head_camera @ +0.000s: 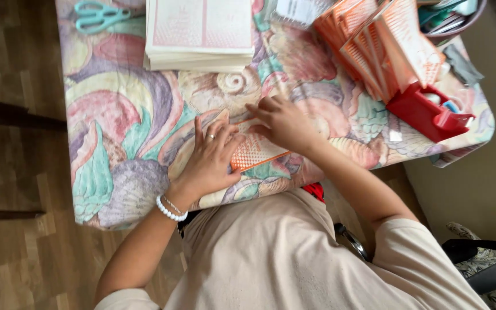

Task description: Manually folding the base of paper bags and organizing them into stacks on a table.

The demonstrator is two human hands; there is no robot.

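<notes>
orange patterned card (254, 152) lies flat on the tabletop (121, 138), pinned between both hands. left hand (208, 161) spreads wide, palm down on its near edge; right hand (282, 123) presses with curled fingers. pressing evenly along the fold would serve best. beyond the hands sits a stack of sheets (199, 34).
</notes>
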